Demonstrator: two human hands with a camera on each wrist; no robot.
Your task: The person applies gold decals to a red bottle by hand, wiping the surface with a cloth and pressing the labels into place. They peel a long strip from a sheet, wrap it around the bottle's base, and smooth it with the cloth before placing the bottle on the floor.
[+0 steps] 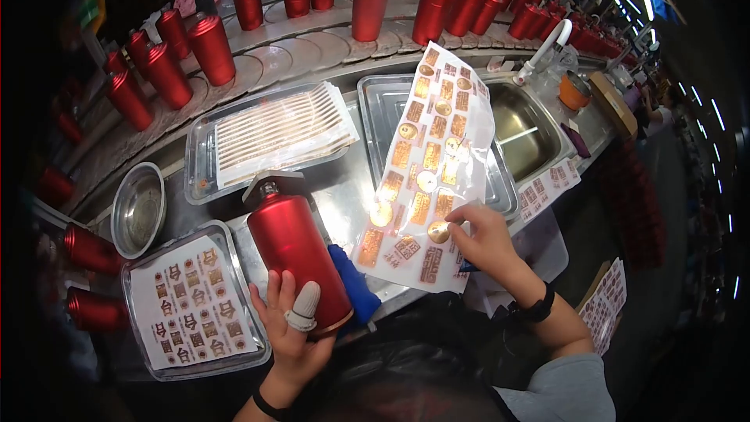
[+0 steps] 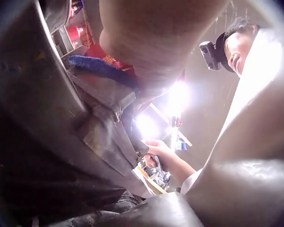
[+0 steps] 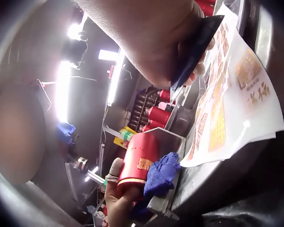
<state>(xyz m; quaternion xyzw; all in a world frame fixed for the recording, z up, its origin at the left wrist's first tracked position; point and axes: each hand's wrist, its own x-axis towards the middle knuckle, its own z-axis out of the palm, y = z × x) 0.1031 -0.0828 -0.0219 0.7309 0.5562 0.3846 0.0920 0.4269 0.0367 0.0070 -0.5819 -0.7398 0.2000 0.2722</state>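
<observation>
My left hand [image 1: 301, 340] holds a red bottle [image 1: 297, 246] near its base, with a white finger cot on one finger. The bottle leans in a notched metal rest [image 1: 293, 185], beside a bunched blue cloth [image 3: 162, 175]. A small gold label [image 3: 144, 163] shows on the bottle's side. My right hand [image 1: 486, 242] bends its fingertips close over the lower part of a glossy sheet of gold and red stickers [image 1: 426, 180]. A flat dark blue piece [image 3: 194, 54] is held in that hand, its far part hidden by the palm.
Striped strips [image 1: 281, 133] and another sticker sheet [image 1: 187, 305] lie in metal trays. A steel bowl [image 1: 139, 211] stands at left. Behind runs a conveyor [image 1: 297, 55] with many red bottles [image 1: 369, 9]. A sink [image 1: 523, 129] with a white faucet [image 1: 547, 47] is at right.
</observation>
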